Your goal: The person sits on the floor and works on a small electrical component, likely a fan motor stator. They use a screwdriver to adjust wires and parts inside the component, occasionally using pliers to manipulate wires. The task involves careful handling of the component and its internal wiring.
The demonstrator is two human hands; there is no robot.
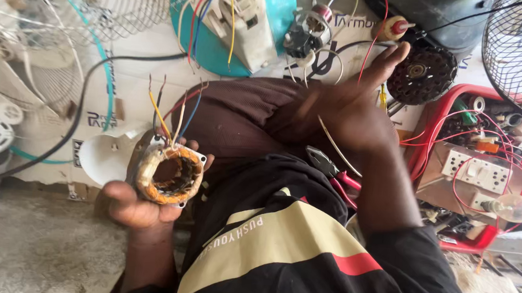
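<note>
Copper windings ring the motor stator that sits in the left hand, low and left of the person's lap. The stator is a short, squat ring; its bore faces up and a little toward the camera, so its axis runs roughly up out of the palm, and its bundle of lead wires sprouts from the far rim and points away from the body toward the cardboard sheet on the floor. About five leads can be counted: yellow, white, blue, red and a dark one, each with a bared tip. The left fingers are curled partway round the stator from below and behind, thumb on the near side, holding it loosely cupped rather than clenched. The right hand reaches out past the knee, fingers spread wide and flat, closed on nothing that I can make out; one thin pale wire crosses just below the wrist, and whether it touches the hand I cannot tell. One pair of red-handled pliers lies on the lap between the two arms. Beyond the right hand, at the far edge of the cardboard, rests one dark toothed rotor disc. One red tray of switches and red wires stands to the right. Two fan guards show: a white one at the far left corner, a black one at the far right.
</note>
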